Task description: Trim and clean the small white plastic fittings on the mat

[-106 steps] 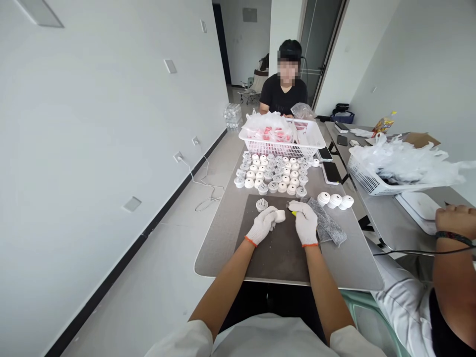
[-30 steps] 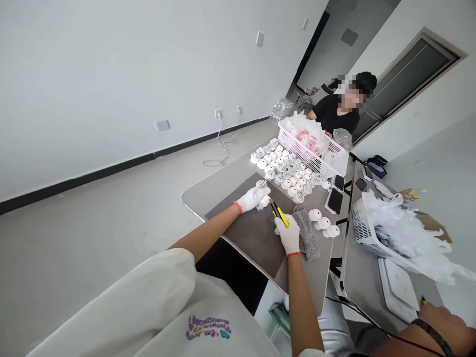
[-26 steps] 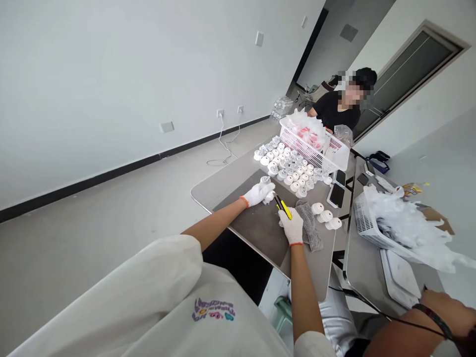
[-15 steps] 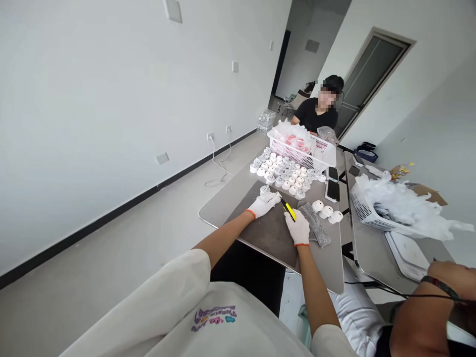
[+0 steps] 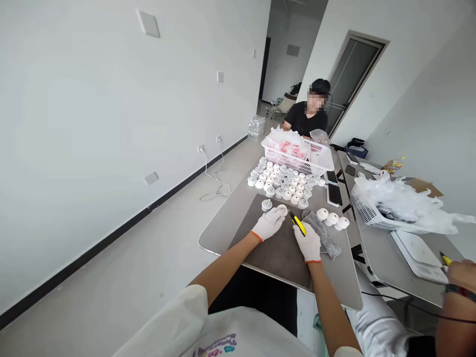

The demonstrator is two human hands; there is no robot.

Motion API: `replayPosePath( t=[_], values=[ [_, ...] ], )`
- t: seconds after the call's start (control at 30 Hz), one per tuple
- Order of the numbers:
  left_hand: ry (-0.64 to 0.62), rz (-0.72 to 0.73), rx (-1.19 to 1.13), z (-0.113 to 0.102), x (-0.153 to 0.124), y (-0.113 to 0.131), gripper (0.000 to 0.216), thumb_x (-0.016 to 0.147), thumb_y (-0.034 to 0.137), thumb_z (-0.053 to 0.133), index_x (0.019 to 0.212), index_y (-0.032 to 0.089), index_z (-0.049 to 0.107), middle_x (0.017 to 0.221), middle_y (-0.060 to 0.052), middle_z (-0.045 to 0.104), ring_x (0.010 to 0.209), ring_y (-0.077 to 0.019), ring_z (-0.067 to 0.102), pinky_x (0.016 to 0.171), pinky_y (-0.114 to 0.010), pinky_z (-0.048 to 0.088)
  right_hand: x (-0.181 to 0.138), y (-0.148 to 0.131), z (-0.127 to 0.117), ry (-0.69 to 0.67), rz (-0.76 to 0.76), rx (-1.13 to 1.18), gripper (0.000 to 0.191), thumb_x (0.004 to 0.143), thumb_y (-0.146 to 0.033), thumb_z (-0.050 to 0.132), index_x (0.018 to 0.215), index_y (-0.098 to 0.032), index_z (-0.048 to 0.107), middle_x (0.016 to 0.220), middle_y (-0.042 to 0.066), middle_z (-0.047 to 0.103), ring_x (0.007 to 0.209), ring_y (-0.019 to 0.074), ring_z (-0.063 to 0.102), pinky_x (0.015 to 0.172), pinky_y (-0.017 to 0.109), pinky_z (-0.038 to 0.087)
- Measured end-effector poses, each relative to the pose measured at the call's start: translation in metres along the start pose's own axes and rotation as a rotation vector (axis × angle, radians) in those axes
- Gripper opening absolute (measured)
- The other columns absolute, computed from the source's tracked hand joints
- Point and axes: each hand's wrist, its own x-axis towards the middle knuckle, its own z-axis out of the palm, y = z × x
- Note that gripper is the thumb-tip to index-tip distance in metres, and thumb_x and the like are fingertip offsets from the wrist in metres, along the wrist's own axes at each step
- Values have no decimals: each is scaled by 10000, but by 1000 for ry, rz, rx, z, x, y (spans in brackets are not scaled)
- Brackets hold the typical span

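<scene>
Work gloves and a tee

White knit gloves with orange cuffs on left hand and right hand, white short sleeves, colourful chest print.

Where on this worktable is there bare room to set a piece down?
Bare: the dark mat nearer than both gloved hands, and the table's left strip beside the mat. Crowded: white caps below the basket, plus grey cloth and three caps to the right.

The left hand covers most of the small white round part under its fingers, so its shape cannot be told. The yellow tool's tip is too small to read, and a neighbour's hand is cut off by the right edge.
</scene>
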Motion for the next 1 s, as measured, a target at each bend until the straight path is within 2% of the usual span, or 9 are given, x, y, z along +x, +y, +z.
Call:
replayPosePath(
  t=[0.1, 0.2, 0.33, 0.43, 0.5, 0.63, 0.83, 0.9, 1.0],
  values=[
    [-106, 126, 238, -2, -3, 6, 311, 1001, 419, 443, 1210, 274, 621, 1164, -63, 654, 1008, -218, 639, 846, -344, 529, 1, 3, -4, 29, 65, 29, 486, 881, -587, 561, 1214, -256, 684, 1147, 62, 722, 1083, 276, 678, 947, 375, 516],
    [-194, 286, 381, -4, 4, 9, 327, 1009, 388, 418, 1255, 251, 586, 1159, -88, 641, 952, -229, 620, 789, -355, 515, 1, 10, -15, -34, 141, 68, 466, 873, -624, 554, 1156, -285, 703, 996, 24, 747, 976, 247, 703, 845, 333, 536],
    [-218, 415, 364, -2, 18, 5, 290, 983, 271, 449, 1231, 223, 591, 1258, -120, 589, 1109, -265, 563, 849, -398, 511, -7, 14, -36, -140, 201, -7, 428, 881, -637, 543, 1057, -289, 719, 858, 3, 735, 856, 216, 698, 722, 278, 504],
    [-245, 410, 208, 4, 22, 0, 276, 957, 203, 469, 1198, 219, 603, 1325, -116, 541, 1299, -272, 464, 968, -408, 499, -18, 4, -47, -166, 213, -68, 374, 886, -597, 563, 1047, -294, 712, 877, -10, 731, 866, 195, 691, 708, 252, 469],
    [-287, 373, 110, 6, 22, -2, 295, 937, 174, 480, 1206, 214, 595, 1393, -108, 497, 1334, -262, 443, 1032, -404, 478, -23, -6, -53, -196, 274, -128, 359, 893, -591, 556, 1043, -302, 708, 869, -13, 724, 854, 190, 685, 666, 245, 439],
    [-367, 320, -11, 5, 22, -6, 286, 918, 191, 522, 1187, 244, 606, 1439, -70, 472, 1217, -229, 536, 992, -377, 498, -26, -25, -59, -224, 357, -251, 336, 913, -590, 532, 1000, -308, 694, 826, -19, 701, 811, 186, 662, 607, 241, 374],
    [-406, 178, -180, 1, 26, -10, 127, 912, 347, 614, 997, 265, 661, 1458, -30, 462, 1208, -219, 564, 999, -389, 482, -29, -37, -67, -275, 417, -320, 370, 929, -608, 491, 945, -290, 680, 810, -9, 689, 743, 181, 635, 568, 243, 326],
    [-429, 184, -183, -2, 27, -9, 96, 909, 336, 612, 950, 262, 657, 1443, -18, 482, 1183, -218, 576, 987, -395, 479, -31, -39, -71, -307, 420, -297, 376, 930, -616, 486, 968, -300, 686, 837, -8, 692, 760, 181, 638, 576, 243, 341],
    [-470, 266, -150, -6, 27, -5, 92, 919, 266, 562, 939, 268, 652, 1301, -4, 586, 1074, -196, 608, 910, -356, 488, -34, -44, -73, -343, 412, -315, 383, 941, -613, 475, 993, -303, 695, 855, 3, 691, 769, 186, 639, 577, 246, 353]
  ],
)
